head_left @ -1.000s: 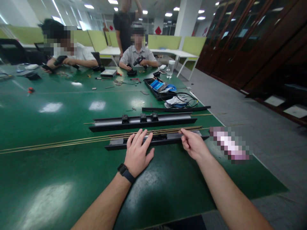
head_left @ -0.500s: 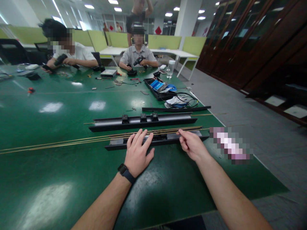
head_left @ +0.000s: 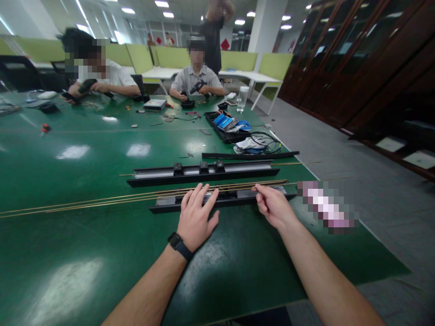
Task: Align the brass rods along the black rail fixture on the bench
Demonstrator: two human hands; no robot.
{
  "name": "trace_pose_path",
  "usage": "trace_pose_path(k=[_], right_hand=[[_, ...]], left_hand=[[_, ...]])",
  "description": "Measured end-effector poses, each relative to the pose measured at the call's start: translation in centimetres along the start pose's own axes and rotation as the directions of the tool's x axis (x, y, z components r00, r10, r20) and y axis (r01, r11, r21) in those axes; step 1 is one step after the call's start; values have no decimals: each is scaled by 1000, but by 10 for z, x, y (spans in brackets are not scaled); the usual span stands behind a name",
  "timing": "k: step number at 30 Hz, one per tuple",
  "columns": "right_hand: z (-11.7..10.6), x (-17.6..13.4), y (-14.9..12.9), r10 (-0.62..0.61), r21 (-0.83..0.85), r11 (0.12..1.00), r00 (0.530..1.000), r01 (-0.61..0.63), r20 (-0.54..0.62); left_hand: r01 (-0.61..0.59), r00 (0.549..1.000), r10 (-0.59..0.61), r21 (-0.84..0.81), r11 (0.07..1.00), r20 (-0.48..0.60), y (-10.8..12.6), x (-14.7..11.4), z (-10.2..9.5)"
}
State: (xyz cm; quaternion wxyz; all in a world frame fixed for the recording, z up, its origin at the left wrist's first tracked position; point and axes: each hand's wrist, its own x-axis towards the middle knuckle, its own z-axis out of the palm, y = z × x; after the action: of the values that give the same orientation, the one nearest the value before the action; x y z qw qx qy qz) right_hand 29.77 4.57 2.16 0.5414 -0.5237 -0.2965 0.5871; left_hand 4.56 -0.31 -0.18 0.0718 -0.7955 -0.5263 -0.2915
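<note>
My left hand (head_left: 196,218) lies with its fingers apart over the near black rail (head_left: 166,208), the fingertips at several long thin brass rods (head_left: 102,200). These rods run along the top of the rail and stretch far out to the left. At the rail's right part, my right hand (head_left: 276,206) is closed, thumb and forefinger pinching a brass rod. Just beyond lies a second black rail (head_left: 156,181) with a pale inner strip and small black blocks (head_left: 203,168) on it. Small black parts in the near rail are partly covered by the rods and my fingers.
Behind the rails lie a flat black strip (head_left: 248,155), white gloves (head_left: 249,145) with a black cable, and a black tray (head_left: 217,124) holding blue items. A clear cup (head_left: 242,98) stands farther back. Two people sit across the green table (head_left: 112,253), holding dark power tools.
Both my hands and the rods keep nearly the same place. The standing person in the background has shifted to the right.
</note>
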Motion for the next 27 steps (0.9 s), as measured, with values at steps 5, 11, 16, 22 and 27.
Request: trace_pose_path(k=[5,11,16,22,27], right_hand=[[0,1,1,-5,-3,1000,1000,5,-3],[1,0,1,-3,-16,1000,1000,2,-9],[2,-1,0,-6,-29,1000,1000,6,-6],[2,-1,0,5,-49,999,1000,-5,0],[3,-1,2,1,-80,997,1000,1,22]], left_hand=[[-4,1000,4,1,1000,-1,1,1,-1],[5,1000,-5,10,1000,14,3,2,-3],[8,1000,-8,16,1000,16,3,2,-1],[20,1000,-20,12,1000,20,4,2,-1],[38,999,-38,6,999,28,6,3,-2]])
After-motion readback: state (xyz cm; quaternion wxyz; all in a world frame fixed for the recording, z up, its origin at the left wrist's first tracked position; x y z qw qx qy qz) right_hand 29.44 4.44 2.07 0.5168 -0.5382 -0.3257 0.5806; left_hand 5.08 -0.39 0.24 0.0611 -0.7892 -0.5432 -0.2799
